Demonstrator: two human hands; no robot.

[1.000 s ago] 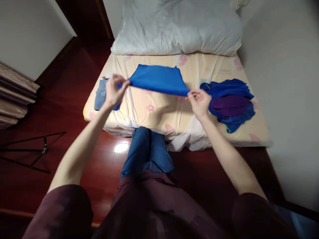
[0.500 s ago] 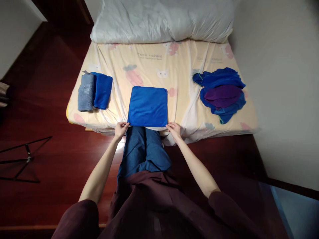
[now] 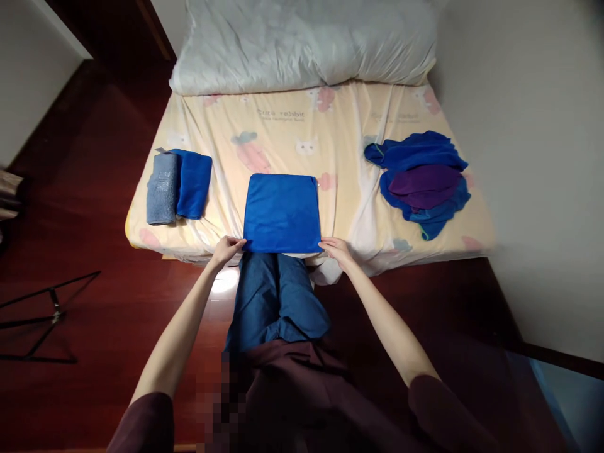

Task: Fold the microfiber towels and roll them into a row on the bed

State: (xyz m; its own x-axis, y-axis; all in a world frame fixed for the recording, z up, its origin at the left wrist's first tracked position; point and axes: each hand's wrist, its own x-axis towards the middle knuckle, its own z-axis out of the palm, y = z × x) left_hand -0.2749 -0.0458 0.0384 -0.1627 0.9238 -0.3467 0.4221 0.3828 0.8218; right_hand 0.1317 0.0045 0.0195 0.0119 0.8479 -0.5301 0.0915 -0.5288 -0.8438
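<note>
A blue towel [image 3: 282, 214] lies flat as a near square at the bed's front edge, right before my legs. My left hand [image 3: 228, 250] has thumb and fingers pinched on its left side, just above the near corner. On the opposite side my right hand [image 3: 336, 250] pinches the right edge, also close to the near corner. Fingertip detail is small. To the left rest a rolled grey towel [image 3: 162, 189] and a folded blue towel [image 3: 195, 186], side by side. A loose heap of blue cloths [image 3: 419, 151] with a purple cloth [image 3: 425, 187] among them sits to the right.
A patterned yellow sheet [image 3: 274, 148] covers the bed. Across its back lies a thick pale quilt [image 3: 302, 47]. A wall [image 3: 528, 157] borders the bed on the right. Black tripod legs [image 3: 54, 314] stand on the dark red wooden floor [image 3: 113, 289] at left.
Both hands have shifted from the blue towel's near corners to slightly farther up its sides. The camera has tilted a little, so the bed appears lower. The other cloths stay put.
</note>
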